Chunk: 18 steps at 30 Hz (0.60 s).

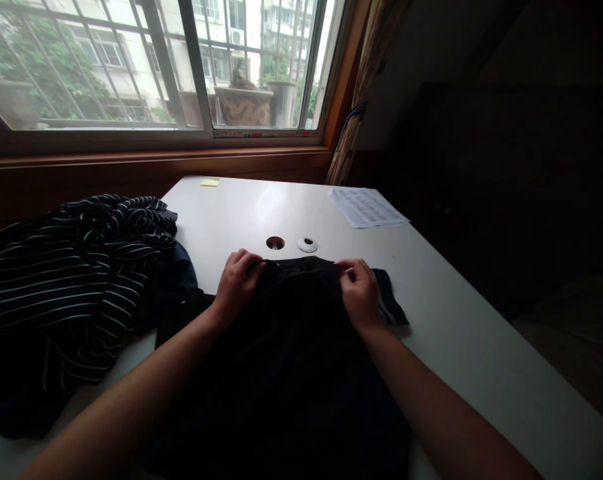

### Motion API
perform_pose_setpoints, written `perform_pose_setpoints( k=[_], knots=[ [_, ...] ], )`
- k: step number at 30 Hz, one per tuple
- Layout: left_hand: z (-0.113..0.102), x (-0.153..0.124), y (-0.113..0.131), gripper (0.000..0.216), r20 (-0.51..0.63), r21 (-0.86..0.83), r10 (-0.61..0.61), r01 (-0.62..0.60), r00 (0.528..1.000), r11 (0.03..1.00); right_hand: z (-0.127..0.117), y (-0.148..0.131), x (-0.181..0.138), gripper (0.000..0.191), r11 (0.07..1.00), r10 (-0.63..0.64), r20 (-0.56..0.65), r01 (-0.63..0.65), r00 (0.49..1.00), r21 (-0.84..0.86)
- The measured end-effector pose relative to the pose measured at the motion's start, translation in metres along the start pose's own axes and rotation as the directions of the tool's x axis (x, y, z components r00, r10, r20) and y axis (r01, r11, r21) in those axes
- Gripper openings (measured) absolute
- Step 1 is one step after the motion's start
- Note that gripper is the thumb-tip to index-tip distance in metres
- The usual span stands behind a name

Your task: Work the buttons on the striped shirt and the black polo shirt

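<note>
A black garment, seemingly a short-sleeved shirt (291, 360), lies spread over the white table (461, 333), its lower part reaching the bottom of the picture. My left hand (237, 280) pinches its far edge on the left, fingers closed on the cloth. On the right of the same edge, my right hand (357, 287) grips the fabric between thumb and fingers. A sleeve with pale stripes sticks out beyond my right wrist. The cloth between both hands is dark, so its folds are hard to make out.
Heaped clothes with a black-and-white striped garment (81, 267) lie at the left. Beyond the shirt are a round cable hole (275, 243) and its white cover (308, 245). Printed papers (366, 207) and a yellow sticky note (210, 181) lie near the far edge, below a barred window (206, 67).
</note>
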State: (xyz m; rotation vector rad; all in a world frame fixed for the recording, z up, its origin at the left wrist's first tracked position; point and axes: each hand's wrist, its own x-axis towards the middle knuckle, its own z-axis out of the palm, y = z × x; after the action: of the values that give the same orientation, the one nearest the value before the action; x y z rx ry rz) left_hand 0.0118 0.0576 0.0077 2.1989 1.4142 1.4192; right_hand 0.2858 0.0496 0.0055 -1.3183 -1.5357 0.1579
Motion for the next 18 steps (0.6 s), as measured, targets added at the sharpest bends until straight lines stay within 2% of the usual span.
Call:
perform_pose_setpoints(
  k=[8, 12, 15, 18],
  knots=[
    [0.0, -0.001, 0.0, 0.003, -0.005, 0.05, 0.025, -0.024, 1.0, 0.998, 0.001, 0.002, 0.0, 0.011, 1.0, 0.017, -0.001, -0.017, 1.0, 0.011],
    [0.0, -0.002, 0.001, 0.002, -0.035, 0.075, 0.056, -0.053, 0.998, 0.996, -0.001, -0.002, -0.001, 0.011, 1.0, -0.014, -0.001, 0.014, 1.0, 0.0],
    [-0.001, -0.004, 0.006, 0.008, -0.06, 0.128, 0.125, -0.116, 0.99, 0.985, -0.003, -0.007, -0.001, 0.009, 0.999, -0.051, 0.006, 0.051, 0.999, -0.012],
    [-0.004, -0.007, 0.016, 0.018, -0.006, 0.215, 0.25, -0.243, 0.968, 0.946, -0.004, -0.009, -0.004, 0.008, 0.998, -0.054, -0.003, 0.054, 0.999, -0.012]
  ],
)
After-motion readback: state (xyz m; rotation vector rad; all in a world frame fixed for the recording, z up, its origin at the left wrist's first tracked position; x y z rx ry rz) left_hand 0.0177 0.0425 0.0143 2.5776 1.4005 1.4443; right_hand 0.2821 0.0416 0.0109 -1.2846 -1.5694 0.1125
